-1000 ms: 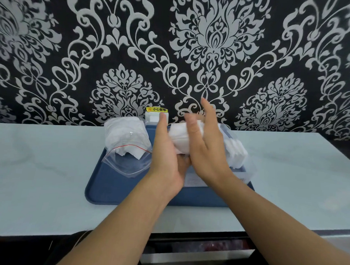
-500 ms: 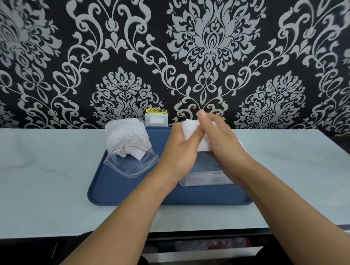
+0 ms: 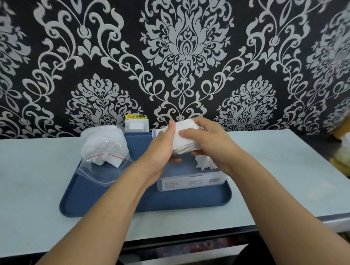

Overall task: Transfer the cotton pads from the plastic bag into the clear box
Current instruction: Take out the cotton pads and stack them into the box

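Pale marble-look desk (image 3: 27,176) fills the left of the frame, and on it sits a blue tray (image 3: 111,201) with rounded corners. At the tray's left end lies the plastic bag (image 3: 103,159), crinkled and clear with a red zip line, its mouth gaping toward me and soft white pads bunched inside. Just right of centre I hold a stack of cotton pads (image 3: 184,141) between both hands: my left hand (image 3: 162,149) cups one end, my right hand (image 3: 211,142) the other, fingers curled and clamped on the stack, probably to square it before lowering. Below it the clear box (image 3: 190,183), rigid and labelled, already contains a few pads.
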Available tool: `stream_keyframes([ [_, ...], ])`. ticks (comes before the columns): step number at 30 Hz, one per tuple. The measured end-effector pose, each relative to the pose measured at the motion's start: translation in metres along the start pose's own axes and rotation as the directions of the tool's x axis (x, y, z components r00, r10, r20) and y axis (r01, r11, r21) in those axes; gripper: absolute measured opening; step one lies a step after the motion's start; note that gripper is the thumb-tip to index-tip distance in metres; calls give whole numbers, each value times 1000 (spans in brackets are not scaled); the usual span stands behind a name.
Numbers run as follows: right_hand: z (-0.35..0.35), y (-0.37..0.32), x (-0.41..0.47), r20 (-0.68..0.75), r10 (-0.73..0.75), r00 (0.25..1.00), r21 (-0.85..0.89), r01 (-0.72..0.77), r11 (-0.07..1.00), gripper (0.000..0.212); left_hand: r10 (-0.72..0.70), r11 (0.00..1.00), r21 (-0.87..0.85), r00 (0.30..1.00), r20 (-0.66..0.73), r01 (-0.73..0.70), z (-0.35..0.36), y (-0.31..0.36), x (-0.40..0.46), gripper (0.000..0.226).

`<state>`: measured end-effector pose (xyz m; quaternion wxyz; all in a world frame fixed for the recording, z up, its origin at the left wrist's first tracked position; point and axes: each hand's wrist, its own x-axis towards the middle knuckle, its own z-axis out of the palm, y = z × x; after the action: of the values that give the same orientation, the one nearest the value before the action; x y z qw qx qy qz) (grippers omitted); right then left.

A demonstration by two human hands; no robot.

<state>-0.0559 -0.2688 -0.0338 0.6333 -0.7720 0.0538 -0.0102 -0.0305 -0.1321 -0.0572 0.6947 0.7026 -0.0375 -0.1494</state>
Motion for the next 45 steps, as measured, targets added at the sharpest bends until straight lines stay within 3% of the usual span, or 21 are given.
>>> stream_keyframes([
  [5, -20, -10, 9, -246, 32, 969, -287, -104, 952, 33, 245, 952, 237, 946, -212, -193, 1, -4, 0, 12],
  [8, -10, -8, 13, -194, 22, 981, -493, -117, 862, 33, 322, 874, 434, 930, -177, -220, -2, -8, 0, 18],
  [11, 6, -2, 14, -151, -41, 988, -710, -80, 700, 39, 361, 817, 533, 915, -179, -218, -7, -12, 2, 24],
  [15, 13, 7, 19, -142, -45, 989, -848, -98, 521, 37, 343, 711, 669, 938, -57, -219, -6, -18, 2, 19],
  [19, 20, 16, 24, -180, -144, 973, -922, -116, 368, 41, 190, 496, 847, 975, 112, -194, -1, -20, 1, 28],
  [23, 3, 9, 15, -175, -198, 964, -806, -25, 592, 49, 105, 399, 897, 981, 162, -191, 2, -17, 1, 38],
  [25, -14, 3, 4, -190, -324, 927, -733, 85, 674, 23, 75, 404, 896, 983, 166, -182, 2, -16, 4, 44],
  [26, -20, 2, -1, -150, -318, 936, -692, 131, 710, 9, 62, 403, 898, 984, 169, -179, 2, -15, 5, 42],
  [28, -21, 6, -8, 54, -160, 986, -663, 155, 732, 17, 41, 361, 914, 982, 186, -188, 4, -17, 5, 33],
  [29, -18, 11, -8, 154, -57, 986, -705, 150, 693, 19, 39, 332, 923, 980, 194, -196, 5, -17, 5, 31],
  [32, -13, 23, -1, 210, 27, 977, -732, 139, 667, 24, 52, 271, 940, 978, 202, -209, 8, -20, 6, 31],
  [35, -15, 11, -8, 194, -4, 981, -728, 147, 669, 29, 90, 358, 912, 979, 180, -201, 6, -18, 3, 32],
  [38, -1, -13, -23, 151, -255, 955, -705, 285, 649, 30, 354, 494, 825, 930, 100, -276, -11, 9, -15, 31],
  [39, 12, -22, -30, 133, -333, 934, -622, 340, 705, 29, 488, 541, 775, 872, 27, -327, -24, 21, -24, 31],
  [41, 44, -34, -41, 159, -381, 911, -404, 412, 817, 29, 710, 556, 702, 693, -124, -445, -59, 42, -46, 28],
  [42, 65, -33, -44, 222, -379, 898, -359, 437, 825, 28, 764, 535, 710, 621, -176, -458, -82, 44, -55, 28],
  [43, 85, -30, -47, 303, -369, 879, -376, 466, 801, 27, 779, 526, 730, 592, -207, -436, -102, 43, -62, 32],
  [44, 106, -21, -46, 383, -350, 855, -426, 499, 754, 24, 738, 552, 747, 634, -231, -370, -122, 37, -65, 40],
  [45, 125, -13, -43, 441, -314, 841, -485, 518, 705, 22, 638, 597, 758, 728, -251, -262, -137, 27, -67, 51],
])
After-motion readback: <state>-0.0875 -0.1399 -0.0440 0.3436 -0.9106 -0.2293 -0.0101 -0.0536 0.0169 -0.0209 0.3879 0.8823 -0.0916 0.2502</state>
